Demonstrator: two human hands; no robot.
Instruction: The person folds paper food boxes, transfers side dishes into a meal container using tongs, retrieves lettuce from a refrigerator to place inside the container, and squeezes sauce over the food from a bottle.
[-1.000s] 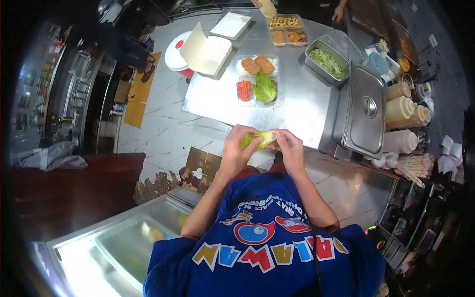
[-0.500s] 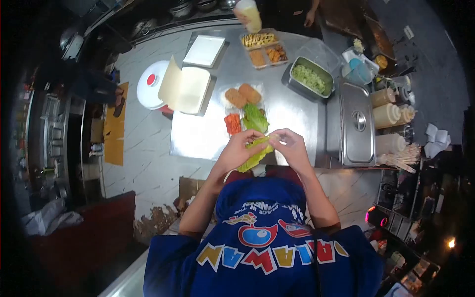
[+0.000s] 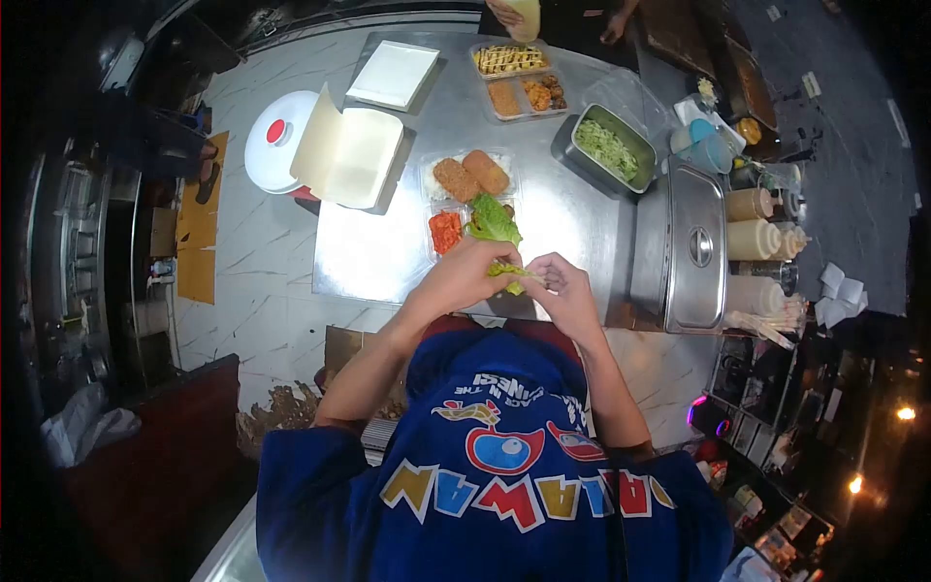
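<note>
Between my two hands is a piece of lettuce [image 3: 512, 275], light green and partly hidden by the fingers. My left hand [image 3: 473, 272] pinches it from the left, and my right hand [image 3: 562, 288] pinches its other side. Just beyond the fingers a clear food tray [image 3: 425, 184] lies on the metal table. It holds rice, two browned breaded patties [image 3: 471, 175], a red chopped food [image 3: 445, 233] and a larger lettuce leaf [image 3: 495, 221], which leans over the tray's near right part.
An open cardboard box [image 3: 364, 160] and a white lidded pot [image 3: 276, 141] stand left. Beyond is another filled tray [image 3: 519, 85]. Right are a metal pan of shredded greens [image 3: 611, 145], a lidded steel container [image 3: 696, 247] and sauce bottles [image 3: 752, 241]. Across the table another person's hand holds a bottle [image 3: 525, 19].
The lettuce between my hands has turned and is bunched closer to the fingers. My left hand has moved over it. The other person's bottle has moved up, away from the far tray.
</note>
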